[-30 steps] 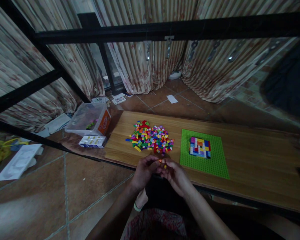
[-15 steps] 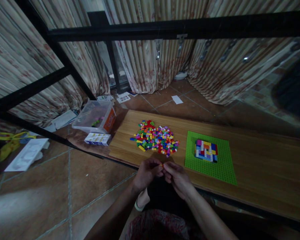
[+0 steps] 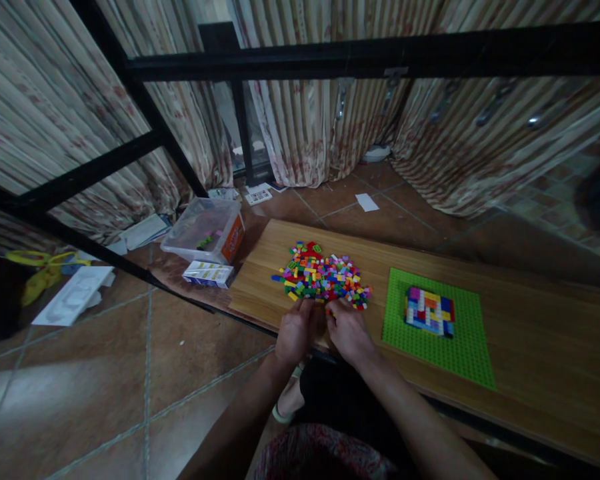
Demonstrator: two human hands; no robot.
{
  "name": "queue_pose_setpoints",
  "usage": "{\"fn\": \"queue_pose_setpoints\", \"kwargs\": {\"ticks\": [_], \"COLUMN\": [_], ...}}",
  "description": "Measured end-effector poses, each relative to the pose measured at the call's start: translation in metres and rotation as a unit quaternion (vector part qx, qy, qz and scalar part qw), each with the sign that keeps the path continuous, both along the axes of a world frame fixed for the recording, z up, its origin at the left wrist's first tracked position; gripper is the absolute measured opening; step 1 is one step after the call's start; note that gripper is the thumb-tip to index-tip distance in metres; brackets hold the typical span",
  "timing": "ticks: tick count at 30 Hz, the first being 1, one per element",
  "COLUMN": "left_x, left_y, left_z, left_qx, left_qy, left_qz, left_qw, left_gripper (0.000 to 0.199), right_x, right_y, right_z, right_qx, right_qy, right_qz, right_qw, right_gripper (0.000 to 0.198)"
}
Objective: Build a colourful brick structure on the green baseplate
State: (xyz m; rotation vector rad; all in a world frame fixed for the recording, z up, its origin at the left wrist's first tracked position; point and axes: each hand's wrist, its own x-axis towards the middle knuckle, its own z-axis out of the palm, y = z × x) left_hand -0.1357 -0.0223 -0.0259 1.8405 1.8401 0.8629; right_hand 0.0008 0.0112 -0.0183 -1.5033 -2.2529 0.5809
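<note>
Both my hands are at the near edge of a heap of small coloured toy bricks (image 3: 325, 273) on the wooden board. Closed fingers of my left hand (image 3: 295, 331) point into the front of the heap; whatever they hold is hidden. Just to its right, my right hand (image 3: 351, 331) has its fingers curled together, with a bit of red or orange showing at the tips, too small to name. A green baseplate (image 3: 397, 327) lies to the right of my hands. On it sits a low, multicoloured block of joined bricks (image 3: 430, 312).
A clear plastic tub (image 3: 187, 230) with a few pieces inside stands on the floor at the left, beside a small white-and-blue box (image 3: 209, 274). A black metal frame (image 3: 320, 63) crosses in front of striped curtains (image 3: 290, 127). White packaging (image 3: 73, 297) lies farther left.
My hands have moved forward from the board's near edge to the heap and have come apart. Before, their fingertips met around a small orange-yellow piece. The view has shifted slightly left.
</note>
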Motion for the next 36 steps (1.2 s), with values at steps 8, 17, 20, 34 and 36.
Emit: {"fn": "queue_pose_setpoints", "kwargs": {"ticks": [8,17,20,34,36], "left_x": [-0.011,-0.048,-0.050,-0.049,-0.047], "left_y": [-0.001,0.012,0.016,0.005,0.000], "left_z": [-0.009,-0.008,-0.005,0.002,0.007], "left_qx": [0.076,0.055,0.023,-0.012,-0.004], "left_qy": [-0.055,0.048,0.088,0.113,0.074], "left_qz": [0.074,0.063,0.037,-0.009,-0.013], "left_qw": [0.993,0.995,0.995,0.994,0.997], "left_gripper": [0.020,0.031,0.031,0.014,0.013], "right_x": [0.002,0.007,0.007,-0.001,-0.004], "right_y": [0.002,-0.016,-0.023,-0.035,-0.034], "right_z": [-0.007,-0.005,-0.005,0.000,0.002], "right_qx": [0.022,0.035,0.037,-0.033,-0.075], "right_qy": [0.030,0.090,0.113,0.190,0.237], "right_qz": [-0.019,-0.029,-0.019,-0.049,-0.075], "right_qw": [0.999,0.995,0.993,0.980,0.966], "right_gripper": [0.015,0.014,0.015,0.017,0.019]}}
